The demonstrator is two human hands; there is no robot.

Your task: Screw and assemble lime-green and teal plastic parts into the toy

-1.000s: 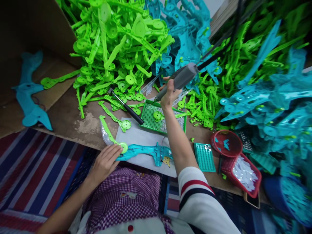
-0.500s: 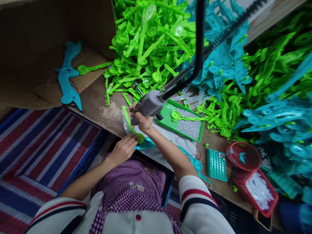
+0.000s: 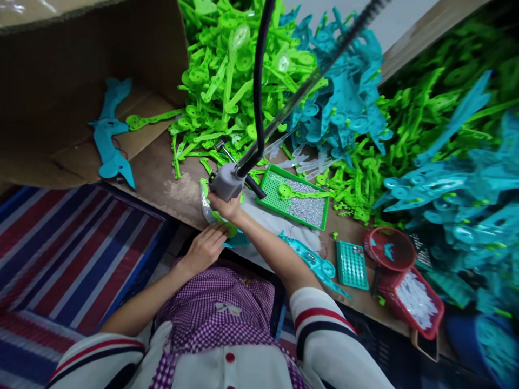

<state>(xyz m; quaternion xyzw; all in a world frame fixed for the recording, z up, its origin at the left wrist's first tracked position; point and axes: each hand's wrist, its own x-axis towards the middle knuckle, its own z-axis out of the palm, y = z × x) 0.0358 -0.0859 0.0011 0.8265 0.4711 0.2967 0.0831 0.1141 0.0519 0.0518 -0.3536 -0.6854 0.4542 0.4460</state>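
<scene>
My right hand (image 3: 227, 208) is wrapped round a grey power screwdriver (image 3: 227, 181), which hangs from a black cord and a coil spring. The tool points down over a lime-green plastic part (image 3: 232, 230) at the bench's front edge; its tip is hidden. My left hand (image 3: 207, 246) presses its fingers together on the round end of that green part, against a teal plastic piece (image 3: 238, 240) beneath. A clear plastic piece (image 3: 204, 201) lies just left of the tool. Right of my forearm rests another teal plastic piece (image 3: 312, 259).
A green tray (image 3: 265, 197) of small metal screws has a green arm lying across it. Piles of green parts (image 3: 227, 70) and teal parts (image 3: 344, 102) stand behind. To the right are a teal tray (image 3: 352, 265) and red baskets (image 3: 389, 248); a cardboard box (image 3: 154, 43) stands left.
The screwdriver and my right hand have moved slightly left and lower, and the tool now stands more upright over the green part. My left hand has stayed nearly still. The view has shifted slightly.
</scene>
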